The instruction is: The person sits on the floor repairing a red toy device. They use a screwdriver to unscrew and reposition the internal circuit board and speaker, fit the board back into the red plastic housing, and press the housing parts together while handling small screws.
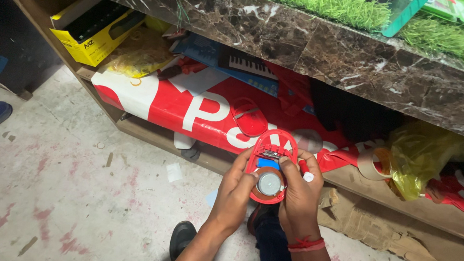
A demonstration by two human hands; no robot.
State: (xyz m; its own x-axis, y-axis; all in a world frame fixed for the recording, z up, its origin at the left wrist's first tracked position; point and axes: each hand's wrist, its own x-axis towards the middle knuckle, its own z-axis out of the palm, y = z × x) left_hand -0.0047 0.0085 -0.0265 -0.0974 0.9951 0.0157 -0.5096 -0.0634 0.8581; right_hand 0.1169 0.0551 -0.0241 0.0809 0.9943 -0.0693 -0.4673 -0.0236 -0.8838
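Crouching on a stained concrete floor (73, 190), you hold a small red plastic shell (271, 164), opened up, in front of a low shelf (149, 132) under a dark marble table (358, 63). Your left hand (234, 191) wraps the shell's left edge, thumb resting near a round silver disc (268, 183) seated in its lower half. Your right hand (298, 192) grips the right edge and also pinches a thin red tool with a white tip (306, 172) between its fingers. A blue piece (267, 163) and a small metal strip (270, 154) sit above the disc.

On the shelf behind lie a matching red cover (249, 118), a red and white banner (200, 108), a toy keyboard (246, 64), a yellow box (94, 26) and a yellow bag (420, 153).

Likely risks: with the shell open and tilted, the disc or other loose parts could drop to the floor; the tool, held only by fingertips, could slip because that hand does two jobs.
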